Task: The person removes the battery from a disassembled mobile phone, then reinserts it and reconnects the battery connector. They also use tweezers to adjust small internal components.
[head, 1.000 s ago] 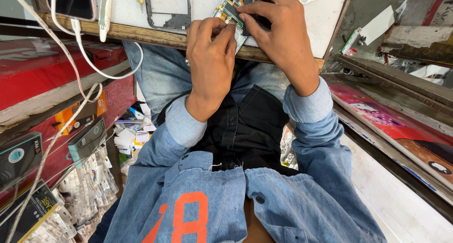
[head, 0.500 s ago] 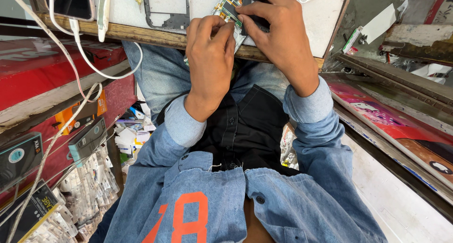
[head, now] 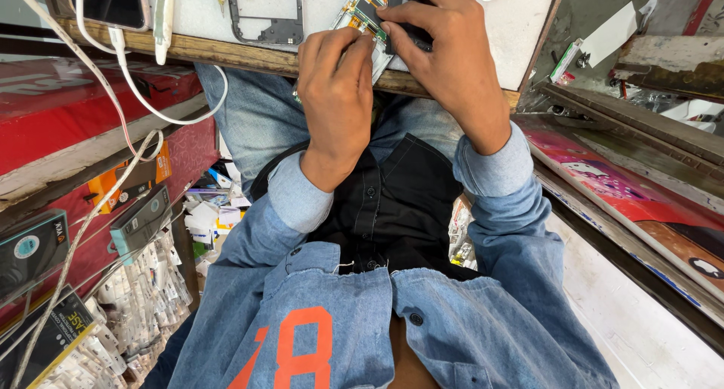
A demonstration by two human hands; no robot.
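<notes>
Green and gold show on the opened phone, which lies at the near edge of the white worktop, partly past its wooden lip. The left hand presses its fingertips on the phone's near end. The right hand curls over the far part, pinching a dark piece there. The phone looks thin, light and stiff, and its bare board looks easy to break, so its side rims seem the safest place to hold. A dark phone frame lies near, toward the left edge, beside white cables. Little open room is left; the edge is close.
</notes>
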